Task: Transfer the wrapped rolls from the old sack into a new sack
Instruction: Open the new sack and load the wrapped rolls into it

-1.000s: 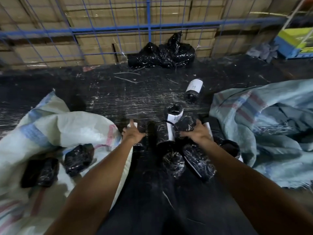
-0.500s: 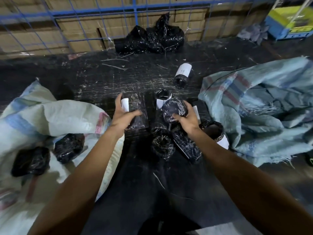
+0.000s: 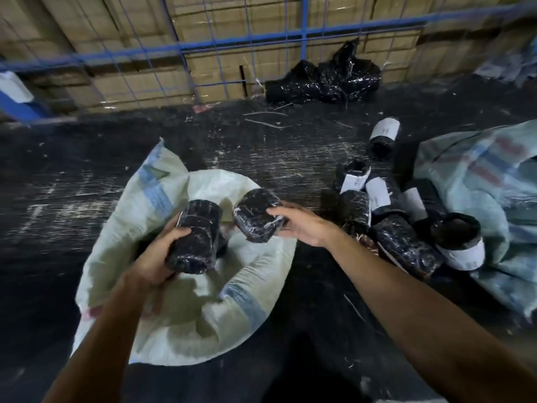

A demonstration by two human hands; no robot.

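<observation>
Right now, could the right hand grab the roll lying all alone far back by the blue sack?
Probably not yet. The right hand already holds a wrapped roll over the white sack, and the lone roll lies beyond the pile.

Glossy black plastic-wrapped rolls (image 3: 404,245) (some with matt white paper labels), woven cloth-like pale sack (image 3: 162,199), scuffed dark floor (image 3: 72,175)

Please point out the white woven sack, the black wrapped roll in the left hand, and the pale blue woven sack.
white woven sack (image 3: 180,324), head view, bare front fabric.
black wrapped roll in left hand (image 3: 197,228), head view, its side.
pale blue woven sack (image 3: 479,170), head view, upper fold.
</observation>
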